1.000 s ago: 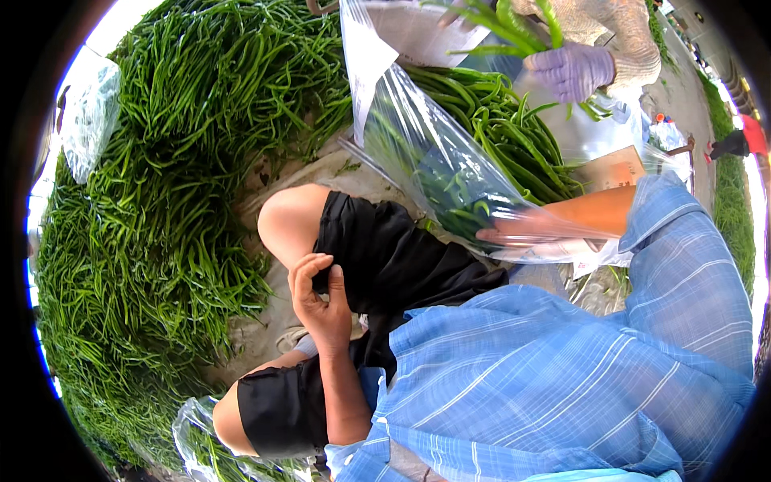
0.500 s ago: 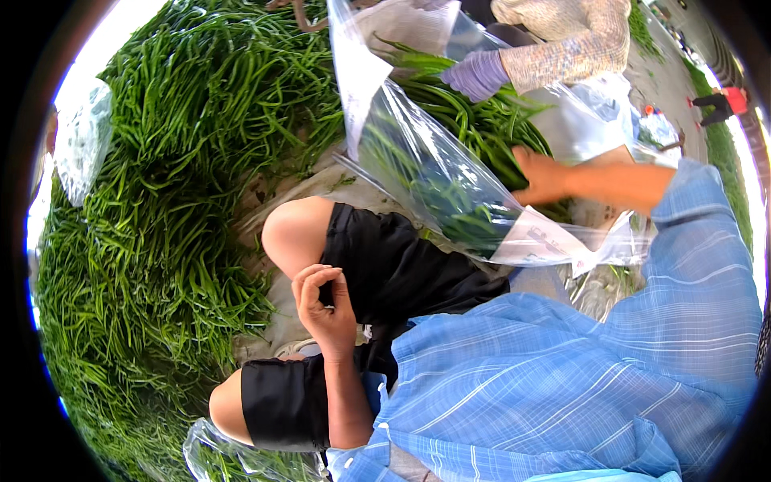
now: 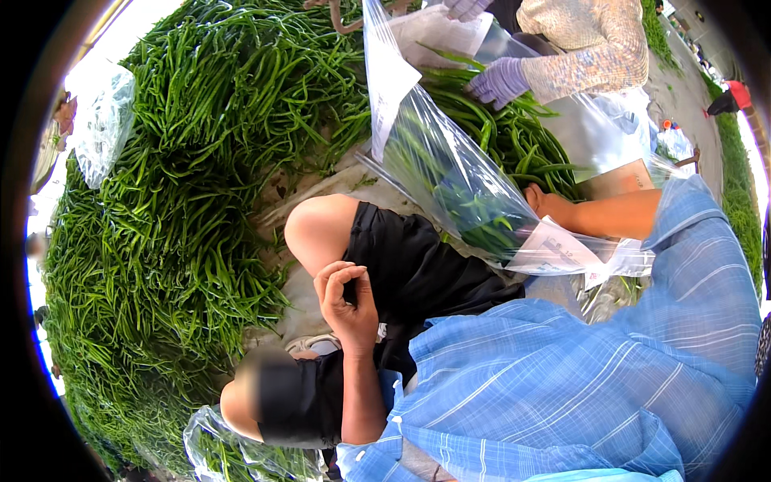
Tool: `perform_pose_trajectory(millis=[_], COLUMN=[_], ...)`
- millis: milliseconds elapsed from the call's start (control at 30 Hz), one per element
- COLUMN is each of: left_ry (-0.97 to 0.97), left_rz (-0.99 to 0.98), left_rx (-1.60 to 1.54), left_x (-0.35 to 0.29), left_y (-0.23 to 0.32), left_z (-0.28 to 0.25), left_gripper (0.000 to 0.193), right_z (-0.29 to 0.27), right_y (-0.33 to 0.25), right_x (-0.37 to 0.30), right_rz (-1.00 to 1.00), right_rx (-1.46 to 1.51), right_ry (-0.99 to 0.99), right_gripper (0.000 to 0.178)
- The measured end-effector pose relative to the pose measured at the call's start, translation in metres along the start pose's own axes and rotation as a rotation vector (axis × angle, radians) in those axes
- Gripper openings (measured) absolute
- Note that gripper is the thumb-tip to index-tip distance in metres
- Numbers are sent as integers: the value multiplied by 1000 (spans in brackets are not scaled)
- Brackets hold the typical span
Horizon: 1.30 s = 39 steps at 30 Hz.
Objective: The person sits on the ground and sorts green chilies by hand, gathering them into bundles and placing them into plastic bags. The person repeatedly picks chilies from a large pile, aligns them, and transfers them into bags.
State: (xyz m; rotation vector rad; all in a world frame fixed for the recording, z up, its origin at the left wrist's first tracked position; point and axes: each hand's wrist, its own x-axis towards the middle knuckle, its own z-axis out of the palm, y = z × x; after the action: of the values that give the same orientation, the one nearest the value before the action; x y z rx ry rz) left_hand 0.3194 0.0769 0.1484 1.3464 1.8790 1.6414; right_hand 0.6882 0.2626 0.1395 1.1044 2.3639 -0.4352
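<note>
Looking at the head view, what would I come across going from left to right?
Pepper pile → the wearer's left hand → the co-worker's lower purple glove → the wearer's right hand → tan card → distant person in red.

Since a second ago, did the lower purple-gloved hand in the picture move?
Yes: judged against the big heap of long green peppers, the purple-gloved hand has moved left in the picture, closer to the heap.
</note>
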Motion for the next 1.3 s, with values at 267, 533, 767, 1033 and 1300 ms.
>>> perform_pose_trajectory(millis=[267,533,767,1033,1300], left_ry=[-21,-24,-48,-100,603], left_rz=[-48,11,10,13,52], left_rx=[-78,6,-200,-316,3], left_x=[-2,-12,-22,-19,-51], left_y=[-1,-1,9,46,19], left_z=[-7,-26,-39,-81,-254], left_gripper=[12,11,15,17,15], right_z=[-132,-19,24,-65,-276], right_y=[-37,28,36,15,-153], right_x=[-6,32,0,3,-26], right_rz=[230,107,94,-104,-13], right_rx=[-65,147,96,-121,-239], right_ry=[-168,116,145,-139,559], right_gripper=[84,120,108,94,33])
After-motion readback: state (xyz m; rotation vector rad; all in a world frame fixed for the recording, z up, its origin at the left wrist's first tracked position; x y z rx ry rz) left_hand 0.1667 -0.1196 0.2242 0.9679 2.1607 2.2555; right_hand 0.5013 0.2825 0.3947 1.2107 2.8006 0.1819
